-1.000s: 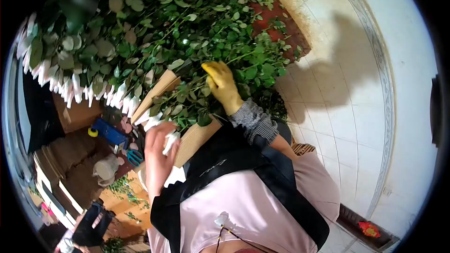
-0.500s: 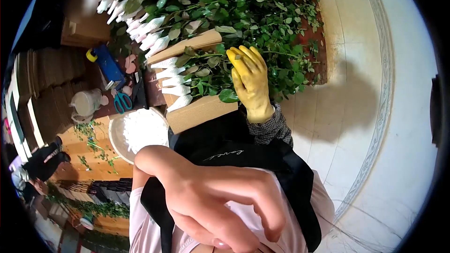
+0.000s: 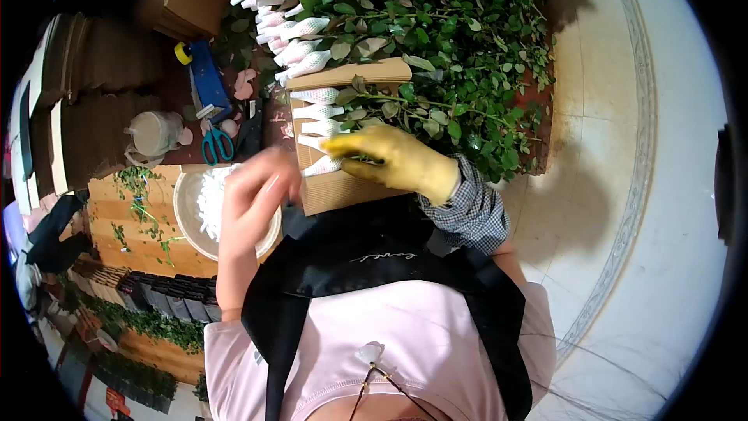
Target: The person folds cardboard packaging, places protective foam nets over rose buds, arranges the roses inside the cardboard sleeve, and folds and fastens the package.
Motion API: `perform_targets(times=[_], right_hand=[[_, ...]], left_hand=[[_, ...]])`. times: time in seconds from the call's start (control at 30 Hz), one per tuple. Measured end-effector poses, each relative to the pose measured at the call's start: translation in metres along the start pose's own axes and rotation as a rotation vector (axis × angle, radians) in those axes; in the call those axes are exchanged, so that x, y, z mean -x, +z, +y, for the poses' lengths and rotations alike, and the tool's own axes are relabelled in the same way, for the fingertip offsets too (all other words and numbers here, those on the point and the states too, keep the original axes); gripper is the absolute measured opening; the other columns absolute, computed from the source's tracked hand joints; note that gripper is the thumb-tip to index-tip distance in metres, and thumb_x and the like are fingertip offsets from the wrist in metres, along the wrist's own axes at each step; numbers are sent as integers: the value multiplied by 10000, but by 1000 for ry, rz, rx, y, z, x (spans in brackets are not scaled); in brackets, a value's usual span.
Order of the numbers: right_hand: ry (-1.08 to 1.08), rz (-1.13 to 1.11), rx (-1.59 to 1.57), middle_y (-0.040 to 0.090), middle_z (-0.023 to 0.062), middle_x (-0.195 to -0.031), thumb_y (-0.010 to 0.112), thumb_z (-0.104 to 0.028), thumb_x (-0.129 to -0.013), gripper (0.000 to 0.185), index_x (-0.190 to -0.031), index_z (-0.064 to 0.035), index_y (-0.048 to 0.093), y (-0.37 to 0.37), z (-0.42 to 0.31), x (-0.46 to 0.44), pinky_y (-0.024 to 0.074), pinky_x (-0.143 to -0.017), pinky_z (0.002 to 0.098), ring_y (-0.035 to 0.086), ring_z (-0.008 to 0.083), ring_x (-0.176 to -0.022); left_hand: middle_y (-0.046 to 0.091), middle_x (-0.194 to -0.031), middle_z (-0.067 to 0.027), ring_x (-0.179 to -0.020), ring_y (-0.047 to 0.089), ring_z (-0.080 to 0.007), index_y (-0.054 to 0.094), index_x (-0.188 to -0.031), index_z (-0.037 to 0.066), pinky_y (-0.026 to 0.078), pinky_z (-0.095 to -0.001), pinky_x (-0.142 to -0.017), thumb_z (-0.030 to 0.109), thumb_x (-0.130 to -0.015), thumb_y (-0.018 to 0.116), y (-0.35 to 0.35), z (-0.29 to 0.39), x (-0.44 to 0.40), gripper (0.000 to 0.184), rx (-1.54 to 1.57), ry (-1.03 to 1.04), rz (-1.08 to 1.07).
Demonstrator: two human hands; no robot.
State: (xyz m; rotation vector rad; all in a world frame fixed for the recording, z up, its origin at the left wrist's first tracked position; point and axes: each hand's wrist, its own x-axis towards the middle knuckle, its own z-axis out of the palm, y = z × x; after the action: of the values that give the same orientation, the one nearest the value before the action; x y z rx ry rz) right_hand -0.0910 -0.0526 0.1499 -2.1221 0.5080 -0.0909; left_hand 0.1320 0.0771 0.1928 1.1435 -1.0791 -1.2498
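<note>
My right hand (image 3: 393, 157), in a yellow glove, reaches over the near end of a row of roses, their heads in white foam-net sleeves (image 3: 318, 113). Its fingers and thumb are apart, with the tips at the nearest sleeved rose (image 3: 321, 166); I cannot tell whether they touch it. These roses lie on a corrugated cardboard sheet (image 3: 351, 193), and a folded cardboard strip (image 3: 351, 72) lies across the stems behind them. My bare left hand (image 3: 265, 181) is raised beside the cardboard, near a bowl (image 3: 187, 226) of white pieces. Its fingers look curled but are blurred.
More sleeved roses (image 3: 304, 51) with leafy stems (image 3: 467, 39) are heaped at the back. To the left are scissors (image 3: 217, 145), a blue tape dispenser (image 3: 209, 82), a plastic tub (image 3: 152, 132) and stacked cardboard (image 3: 101, 70). Pale tiled floor (image 3: 600, 210) lies right.
My left hand has moved from in front of my chest up and left, beside the bowl. My right hand has shifted from the stems leftward to the near rose heads. The view has shifted slightly.
</note>
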Motion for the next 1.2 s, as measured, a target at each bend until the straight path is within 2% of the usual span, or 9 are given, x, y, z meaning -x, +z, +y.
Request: perform_targets(times=[0.07, 0.23, 0.43, 0.57, 0.7, 0.87, 1.0, 1.1, 1.2], right_hand=[[206, -312, 447, 707, 94, -794, 652, -344, -901, 257, -910, -95, 716, 10, 6, -11, 533, -700, 443, 683, 299, -744], [303, -531, 741, 750, 71, -917, 584, -250, -903, 194, -896, -138, 742, 42, 41, -31, 556, -654, 387, 724, 241, -827], [249, -622, 859, 756, 71, -926, 597, -206, -879, 179, -910, -133, 758, 50, 59, -28, 559, -655, 379, 729, 223, -815], [241, -535, 602, 739, 66, -905, 679, -292, -857, 225, -988, -113, 721, 30, 60, -20, 553, -684, 401, 707, 251, -804], [251, -346, 526, 730, 99, -957, 626, -405, -918, 331, -1093, -131, 690, -3, 32, -15, 549, -760, 416, 696, 296, -851], [299, -491, 866, 746, 5, -915, 572, -186, -916, 131, -950, -165, 696, 47, 62, -28, 531, -623, 370, 714, 203, -805], [302, -489, 908, 732, 26, -900, 586, -202, -930, 127, -978, -138, 685, 45, 61, -29, 526, -617, 362, 704, 203, -795], [350, -508, 591, 720, 62, -933, 576, -281, -964, 203, -1025, -109, 665, 22, 61, -22, 531, -639, 370, 691, 215, -790], [203, -232, 487, 706, 75, -803, 652, -340, -919, 240, -1016, -121, 668, -7, 32, -20, 548, -694, 410, 689, 243, -723]], left_hand=[[653, -834, -122, -680, 619, -235, 666, -934, -18, 472, -343, -610, 185, -934, 676, -1, -58, -9, 203, -511, -143, 210], [665, -854, -175, -787, 630, -361, 711, -860, -15, 494, -443, -715, 306, -866, 737, 3, -119, -5, 322, -759, -359, -142], [648, -1040, -137, -1033, 582, -267, 690, -911, -10, 463, -326, -833, 188, -931, 671, 9, -130, -3, 200, -650, -181, -79], [610, -877, -44, -949, 595, -166, 617, -937, 6, 454, -318, -927, 90, -1004, 536, -10, -103, 0, 134, 96, -53, 671], [543, -693, -19, -662, 543, -122, 522, -805, 37, 457, -303, -602, 157, -979, 626, -16, -145, 9, 236, -291, -371, 526], [632, -820, -211, -769, 589, -443, 613, -899, 22, 498, -425, -682, 215, -864, 739, 21, -140, -19, 233, -821, -320, 265], [586, -774, -65, -806, 619, -162, 614, -879, -29, 491, -342, -710, 34, -909, 573, -3, -153, -6, 81, -206, -85, 707], [570, -754, -40, -777, 566, -107, 596, -832, -10, 455, -266, -724, 33, -937, 577, -38, -130, 2, 115, -475, 79, 836], [663, -806, -71, -701, 611, -137, 572, -922, 14, 482, -262, -642, 158, -974, 617, -25, -128, 5, 159, -281, -318, 573]])
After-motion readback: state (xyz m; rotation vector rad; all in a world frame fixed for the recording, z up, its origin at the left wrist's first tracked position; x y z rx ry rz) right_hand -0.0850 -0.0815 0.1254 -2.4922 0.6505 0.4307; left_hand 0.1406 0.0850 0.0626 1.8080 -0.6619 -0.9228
